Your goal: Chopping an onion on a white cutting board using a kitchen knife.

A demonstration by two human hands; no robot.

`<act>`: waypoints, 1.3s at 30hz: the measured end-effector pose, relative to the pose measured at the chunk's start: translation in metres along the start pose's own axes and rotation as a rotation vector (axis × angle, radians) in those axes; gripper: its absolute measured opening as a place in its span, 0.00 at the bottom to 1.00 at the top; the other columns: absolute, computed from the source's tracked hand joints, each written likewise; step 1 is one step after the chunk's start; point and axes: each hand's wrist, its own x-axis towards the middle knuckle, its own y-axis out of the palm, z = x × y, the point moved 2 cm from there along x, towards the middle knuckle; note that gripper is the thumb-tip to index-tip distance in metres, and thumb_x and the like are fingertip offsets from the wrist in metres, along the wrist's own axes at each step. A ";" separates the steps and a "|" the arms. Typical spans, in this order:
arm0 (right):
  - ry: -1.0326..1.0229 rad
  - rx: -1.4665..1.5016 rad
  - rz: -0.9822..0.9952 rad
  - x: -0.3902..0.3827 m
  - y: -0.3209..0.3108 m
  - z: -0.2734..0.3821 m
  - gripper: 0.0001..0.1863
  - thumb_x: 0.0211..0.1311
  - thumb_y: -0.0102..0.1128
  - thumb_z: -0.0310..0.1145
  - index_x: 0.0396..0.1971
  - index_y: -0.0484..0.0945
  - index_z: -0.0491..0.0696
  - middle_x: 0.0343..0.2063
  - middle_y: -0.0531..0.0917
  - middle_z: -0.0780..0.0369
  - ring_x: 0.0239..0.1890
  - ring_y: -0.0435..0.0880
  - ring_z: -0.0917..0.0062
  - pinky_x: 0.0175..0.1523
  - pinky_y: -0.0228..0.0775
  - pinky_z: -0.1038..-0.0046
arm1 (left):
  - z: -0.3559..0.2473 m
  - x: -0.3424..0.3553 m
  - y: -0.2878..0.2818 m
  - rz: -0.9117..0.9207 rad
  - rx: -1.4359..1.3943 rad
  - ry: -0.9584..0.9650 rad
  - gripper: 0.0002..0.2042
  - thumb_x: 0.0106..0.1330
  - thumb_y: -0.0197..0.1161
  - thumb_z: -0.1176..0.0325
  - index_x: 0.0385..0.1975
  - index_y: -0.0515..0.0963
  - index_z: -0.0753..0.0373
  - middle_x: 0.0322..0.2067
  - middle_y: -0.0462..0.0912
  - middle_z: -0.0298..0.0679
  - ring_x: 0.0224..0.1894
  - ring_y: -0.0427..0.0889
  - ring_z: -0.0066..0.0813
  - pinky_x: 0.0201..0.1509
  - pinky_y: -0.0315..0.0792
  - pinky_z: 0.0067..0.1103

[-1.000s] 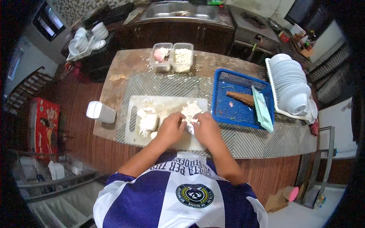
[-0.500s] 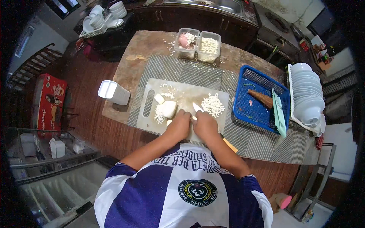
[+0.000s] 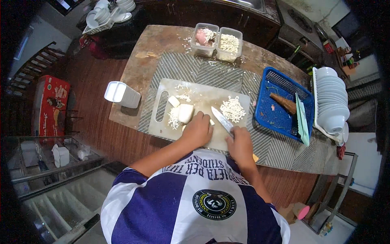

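A pale cutting board (image 3: pixel 162 131) lies in front of me. On its left part are a thick peeled white vegetable chunk (image 3: pixel 186 114), a smaller white block (image 3: pixel 174 101) and small shreds. Pressed to the board, my left hand (image 3: pixel 198 131) is closed round a small white vegetable piece (image 3: pixel 211 122) whose end pokes out by the fingertips. My right hand (image 3: pixel 240 142) grips a knife (image 3: pixel 221 119), its blade slanting away to the left and apart from the piece. Just beyond the blade sits a heap of small white dice (image 3: pixel 232 110). The knife's yellowish handle end shows behind my right hand.
Two clear tubs (image 3: pixel 229 44) with cut white bits stand at the far edge; one also holds something pink. At right are a blue basket (image 3: pixel 270 118) with a brown root and green sheet, and a rack of white dishes (image 3: pixel 331 99). White stacked containers (image 3: pixel 124 95) stand left.
My right hand has drawn back to the right with the knife, opening a gap from my left hand. More of the blade shows now. The view has shifted slightly.
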 end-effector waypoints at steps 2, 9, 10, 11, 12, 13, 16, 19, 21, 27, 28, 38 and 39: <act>0.063 -0.184 0.080 -0.011 -0.008 -0.008 0.21 0.57 0.71 0.32 0.50 0.77 0.47 0.44 0.79 0.50 0.49 0.78 0.50 0.55 0.70 0.53 | 0.003 0.003 0.002 -0.009 0.027 0.046 0.15 0.67 0.65 0.65 0.46 0.74 0.68 0.45 0.73 0.55 0.45 0.79 0.59 0.48 0.77 0.44; 0.154 -0.171 0.079 -0.021 -0.004 -0.027 0.25 0.52 0.73 0.29 0.51 0.75 0.45 0.42 0.79 0.49 0.48 0.79 0.49 0.54 0.70 0.54 | 0.001 0.011 0.005 -0.011 0.076 0.044 0.13 0.67 0.65 0.63 0.43 0.77 0.66 0.43 0.76 0.52 0.47 0.80 0.54 0.50 0.77 0.41; 0.091 -0.130 0.063 -0.021 -0.003 -0.030 0.24 0.54 0.70 0.28 0.52 0.75 0.44 0.43 0.80 0.48 0.48 0.78 0.49 0.54 0.70 0.53 | 0.001 0.012 0.005 -0.014 0.091 0.026 0.13 0.67 0.65 0.62 0.43 0.78 0.66 0.44 0.77 0.52 0.47 0.80 0.53 0.50 0.77 0.41; 0.028 -0.088 0.046 -0.021 -0.003 -0.030 0.23 0.56 0.67 0.27 0.53 0.75 0.43 0.43 0.80 0.48 0.48 0.78 0.49 0.54 0.70 0.53 | 0.003 0.012 0.006 -0.013 0.092 0.024 0.13 0.67 0.65 0.62 0.43 0.78 0.66 0.44 0.77 0.52 0.47 0.80 0.53 0.50 0.77 0.41; 0.028 -0.089 0.048 -0.022 -0.002 -0.029 0.23 0.56 0.67 0.27 0.53 0.75 0.43 0.43 0.80 0.48 0.48 0.78 0.49 0.54 0.70 0.53 | 0.004 0.013 0.008 -0.033 0.070 0.045 0.14 0.67 0.66 0.63 0.44 0.78 0.66 0.44 0.77 0.51 0.48 0.80 0.53 0.51 0.77 0.41; 0.060 -0.038 0.048 -0.022 -0.001 -0.027 0.25 0.58 0.63 0.26 0.57 0.73 0.43 0.44 0.79 0.46 0.48 0.78 0.47 0.55 0.70 0.51 | 0.005 0.014 0.009 -0.054 0.048 0.065 0.14 0.66 0.66 0.63 0.45 0.79 0.66 0.44 0.78 0.51 0.48 0.80 0.53 0.51 0.77 0.41; 0.116 0.083 0.074 -0.023 -0.003 -0.015 0.27 0.61 0.57 0.26 0.62 0.71 0.43 0.44 0.77 0.43 0.48 0.78 0.45 0.57 0.71 0.50 | 0.006 0.015 0.012 -0.080 0.001 0.083 0.15 0.67 0.66 0.63 0.47 0.80 0.66 0.43 0.79 0.50 0.48 0.80 0.52 0.51 0.77 0.40; 0.117 0.175 0.106 -0.025 0.002 -0.008 0.27 0.64 0.54 0.26 0.64 0.69 0.42 0.44 0.77 0.42 0.48 0.78 0.44 0.57 0.72 0.51 | 0.009 0.014 0.015 -0.099 -0.050 0.088 0.14 0.67 0.66 0.64 0.47 0.81 0.66 0.43 0.80 0.50 0.49 0.80 0.51 0.52 0.76 0.40; 0.091 0.199 0.118 -0.025 0.004 -0.003 0.27 0.65 0.52 0.27 0.65 0.69 0.41 0.44 0.76 0.41 0.48 0.78 0.44 0.57 0.72 0.52 | 0.013 0.016 0.018 -0.115 -0.080 0.084 0.14 0.67 0.66 0.64 0.47 0.81 0.66 0.43 0.81 0.50 0.49 0.80 0.51 0.52 0.76 0.39; -0.075 0.227 0.159 -0.017 0.005 0.005 0.30 0.70 0.47 0.25 0.73 0.62 0.42 0.39 0.77 0.40 0.42 0.78 0.45 0.54 0.73 0.52 | 0.019 0.018 0.022 -0.149 -0.173 0.063 0.14 0.66 0.68 0.65 0.46 0.81 0.67 0.42 0.81 0.51 0.47 0.81 0.51 0.53 0.76 0.37; -0.045 0.214 0.230 -0.015 0.005 0.006 0.32 0.71 0.47 0.25 0.74 0.59 0.42 0.37 0.78 0.41 0.41 0.79 0.45 0.52 0.73 0.52 | 0.019 0.018 0.022 -0.151 -0.186 0.055 0.14 0.66 0.68 0.65 0.45 0.82 0.68 0.42 0.81 0.51 0.47 0.81 0.51 0.52 0.76 0.37; -0.093 0.202 0.289 -0.015 0.005 0.014 0.34 0.68 0.49 0.21 0.75 0.60 0.45 0.26 0.79 0.40 0.29 0.80 0.45 0.40 0.73 0.51 | 0.021 0.021 0.023 -0.141 -0.225 -0.057 0.12 0.64 0.71 0.66 0.40 0.83 0.68 0.40 0.83 0.50 0.42 0.83 0.51 0.48 0.77 0.37; -0.093 0.201 0.289 -0.016 0.006 0.013 0.34 0.68 0.49 0.21 0.75 0.60 0.45 0.26 0.79 0.40 0.29 0.80 0.45 0.40 0.73 0.51 | 0.021 0.021 0.023 -0.163 -0.213 -0.022 0.12 0.63 0.71 0.66 0.39 0.83 0.68 0.40 0.83 0.50 0.42 0.83 0.50 0.48 0.77 0.37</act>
